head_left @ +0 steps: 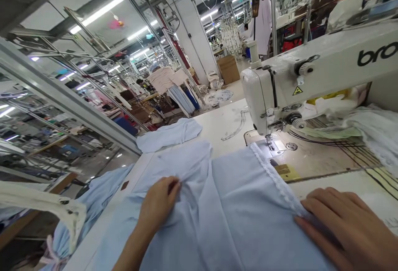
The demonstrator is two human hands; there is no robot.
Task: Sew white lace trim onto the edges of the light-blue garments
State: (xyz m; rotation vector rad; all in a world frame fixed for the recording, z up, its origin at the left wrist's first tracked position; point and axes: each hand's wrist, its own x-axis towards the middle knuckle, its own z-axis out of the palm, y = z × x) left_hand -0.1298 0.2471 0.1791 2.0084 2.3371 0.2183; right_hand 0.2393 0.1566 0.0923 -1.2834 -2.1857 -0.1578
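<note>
A light blue garment [236,204] lies spread over the sewing table [224,123], with a white lace trim [273,175] along its right edge. My left hand [160,202] pinches a fold of the blue fabric near the middle left. My right hand [342,223] rests flat on the fabric at the lace edge, fingers stretched out. The trim runs up to the presser foot [270,143] of a white sewing machine [311,80].
More light blue pieces [169,135] lie at the table's far left edge and hang over its left side. White fabric [376,132] is piled at the right under the machine arm. A metal rail [68,101] runs along the left. Other workstations fill the background.
</note>
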